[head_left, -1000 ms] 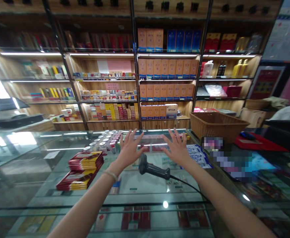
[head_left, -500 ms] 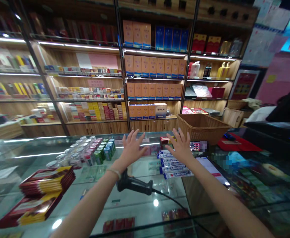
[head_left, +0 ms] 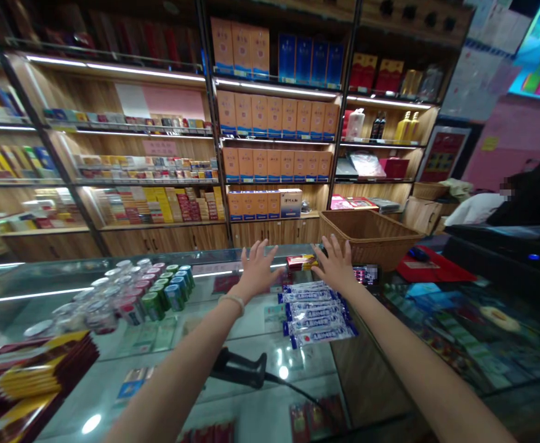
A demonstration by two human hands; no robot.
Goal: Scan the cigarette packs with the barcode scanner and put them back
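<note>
My left hand [head_left: 259, 269] hovers above the glass counter with its fingers spread, holding nothing. To its right, my right hand [head_left: 335, 269] is likewise stretched open, over the far side of a row of blue-and-white wrapped packets [head_left: 318, 317]. A small red-and-yellow packet [head_left: 301, 262] lies between the two hands, just past the row. Below my left forearm rests a black handheld barcode scanner [head_left: 242, 368] with its cable, its head partly hidden by the arm.
Left on the counter stand rows of small lidded containers [head_left: 159, 295] and stacked red-and-yellow packs [head_left: 43, 375]. A wicker basket [head_left: 371, 237] sits at the far right, near a red mat [head_left: 431, 267] and a dark monitor [head_left: 528, 203]. Stocked shelves [head_left: 270, 138] rise behind. A person [head_left: 475, 206] is partly visible at right.
The view has turned slightly right, so the counter goods appear further left. My left hand has shifted right, closer to the blue-and-white packets. Both hands stay spread.
</note>
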